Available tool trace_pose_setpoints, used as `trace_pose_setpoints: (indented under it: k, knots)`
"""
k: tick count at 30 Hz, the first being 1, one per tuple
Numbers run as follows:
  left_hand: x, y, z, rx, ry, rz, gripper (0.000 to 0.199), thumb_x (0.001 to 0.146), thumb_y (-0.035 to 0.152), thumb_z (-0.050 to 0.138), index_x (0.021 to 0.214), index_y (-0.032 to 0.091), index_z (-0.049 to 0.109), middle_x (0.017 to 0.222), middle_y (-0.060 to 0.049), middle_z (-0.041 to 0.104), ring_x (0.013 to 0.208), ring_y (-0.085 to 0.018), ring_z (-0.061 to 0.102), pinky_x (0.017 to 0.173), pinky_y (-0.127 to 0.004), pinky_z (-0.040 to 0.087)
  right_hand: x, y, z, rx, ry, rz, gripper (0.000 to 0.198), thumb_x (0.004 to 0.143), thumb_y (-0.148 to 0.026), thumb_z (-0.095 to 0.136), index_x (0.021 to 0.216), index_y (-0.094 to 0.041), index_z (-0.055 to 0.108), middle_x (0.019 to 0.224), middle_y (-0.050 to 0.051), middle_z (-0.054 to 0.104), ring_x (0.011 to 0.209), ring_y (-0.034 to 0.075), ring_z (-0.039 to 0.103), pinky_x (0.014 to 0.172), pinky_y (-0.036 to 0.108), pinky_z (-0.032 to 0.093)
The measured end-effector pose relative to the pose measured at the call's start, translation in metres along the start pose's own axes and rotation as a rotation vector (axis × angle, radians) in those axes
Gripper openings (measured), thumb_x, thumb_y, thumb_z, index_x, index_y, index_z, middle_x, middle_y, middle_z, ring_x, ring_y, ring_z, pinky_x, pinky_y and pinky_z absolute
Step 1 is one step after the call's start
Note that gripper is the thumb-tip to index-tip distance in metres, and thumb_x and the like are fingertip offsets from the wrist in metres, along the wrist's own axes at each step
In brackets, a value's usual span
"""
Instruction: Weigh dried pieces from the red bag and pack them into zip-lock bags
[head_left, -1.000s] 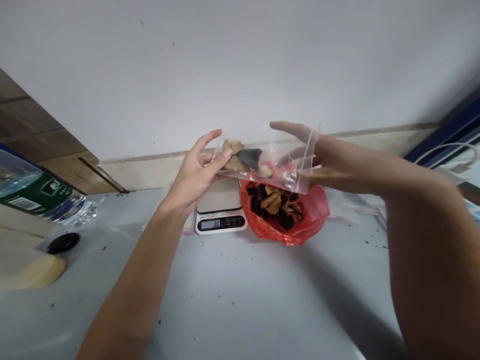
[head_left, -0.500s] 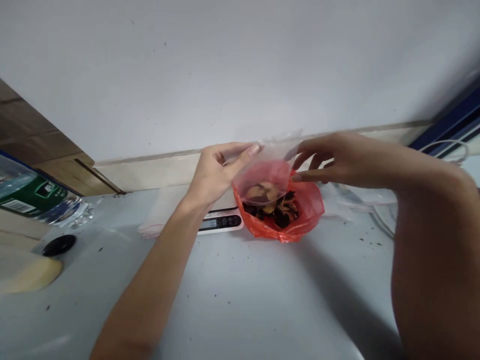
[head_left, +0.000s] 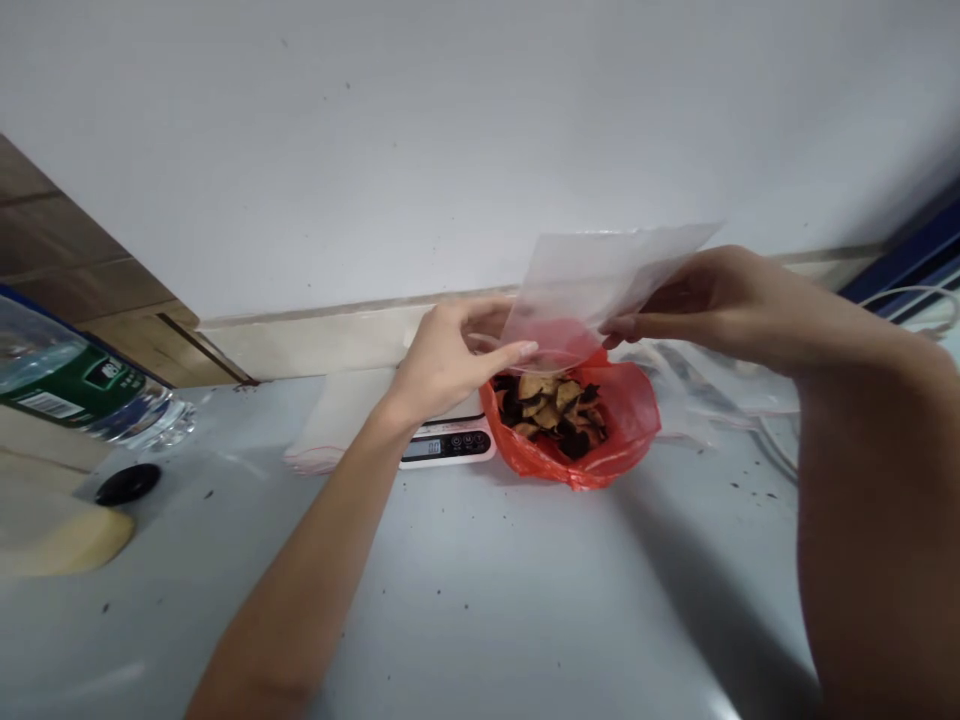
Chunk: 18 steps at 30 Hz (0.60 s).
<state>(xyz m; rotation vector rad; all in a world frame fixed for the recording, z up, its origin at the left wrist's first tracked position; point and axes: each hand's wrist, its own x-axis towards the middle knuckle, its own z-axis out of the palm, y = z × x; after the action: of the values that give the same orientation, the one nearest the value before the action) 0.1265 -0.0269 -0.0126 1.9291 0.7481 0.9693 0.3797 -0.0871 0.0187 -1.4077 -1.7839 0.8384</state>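
Observation:
A clear zip bag (head_left: 592, 270) is held up between my hands, its red-lined mouth edge tilted down over a red plastic bag (head_left: 622, 430). My left hand (head_left: 465, 355) pinches the clear bag's left side, thumb in front. On its right side, my right hand (head_left: 682, 300) grips it with the fingers closed, partly hidden behind the film. Dark and tan dried slices (head_left: 555, 410) lie inside the open red bag. Beside that bag, under my left hand, a white digital scale (head_left: 450, 450) reads what looks like 0.0; my hand and wrist hide part of it.
A stack of clear zip bags (head_left: 322, 430) lies left of the scale. More clear bags (head_left: 697, 390) and a white cable lie at right. A water bottle (head_left: 90, 390), a black lid (head_left: 127, 484) and a yellowish container (head_left: 67, 540) stand at left. The wall (head_left: 420, 150) rises behind.
The clear bag has been raised and tilted, so more of its film shows above the red bag. My left hand has shifted slightly right and down; my right hand now grips its side.

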Motion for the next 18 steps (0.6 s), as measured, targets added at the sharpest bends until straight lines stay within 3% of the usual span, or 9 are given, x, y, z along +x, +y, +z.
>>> trace_pose_setpoints:
  k: [4, 8, 14, 18]
  knots:
    - [0.000, -0.003, 0.007, -0.009, 0.023, -0.009, 0.012, 0.082, 0.019, 0.084, 0.094, 0.017, 0.085, 0.101, -0.007, 0.086, 0.092, -0.023, 0.081, 0.087, -0.033, 0.066, 0.002, -0.001, 0.003, 0.075, 0.015, 0.013, 0.028, 0.069, -0.049, 0.090, 0.075, -0.024, 0.078, 0.080, 0.005, 0.078, 0.075, 0.023, 0.071, 0.071, 0.039, 0.056]
    - [0.002, -0.004, 0.013, -0.078, 0.079, 0.007, 0.007, 0.080, 0.014, 0.084, 0.086, 0.016, 0.083, 0.094, -0.005, 0.086, 0.088, -0.021, 0.082, 0.086, -0.031, 0.066, 0.005, -0.002, 0.007, -0.046, -0.008, 0.008, 0.040, 0.067, -0.059, 0.089, 0.073, -0.022, 0.076, 0.078, 0.006, 0.077, 0.074, 0.022, 0.068, 0.065, 0.037, 0.053]
    - [0.006, -0.011, 0.011, -0.173, 0.092, 0.088, 0.015, 0.076, 0.021, 0.088, 0.080, 0.015, 0.075, 0.086, -0.003, 0.083, 0.084, -0.018, 0.080, 0.082, -0.027, 0.066, 0.002, 0.001, 0.008, 0.019, 0.065, -0.055, 0.038, 0.076, -0.057, 0.084, 0.090, -0.024, 0.070, 0.100, 0.006, 0.078, 0.097, 0.027, 0.073, 0.083, 0.042, 0.058]
    - [0.005, -0.011, 0.011, -0.174, 0.061, 0.093, 0.017, 0.080, 0.018, 0.084, 0.081, 0.017, 0.067, 0.084, -0.001, 0.080, 0.083, -0.017, 0.080, 0.079, -0.026, 0.065, 0.005, 0.003, 0.011, -0.033, -0.113, -0.013, 0.046, 0.075, -0.062, 0.081, 0.097, -0.023, 0.075, 0.090, 0.004, 0.078, 0.087, 0.025, 0.073, 0.076, 0.038, 0.057]
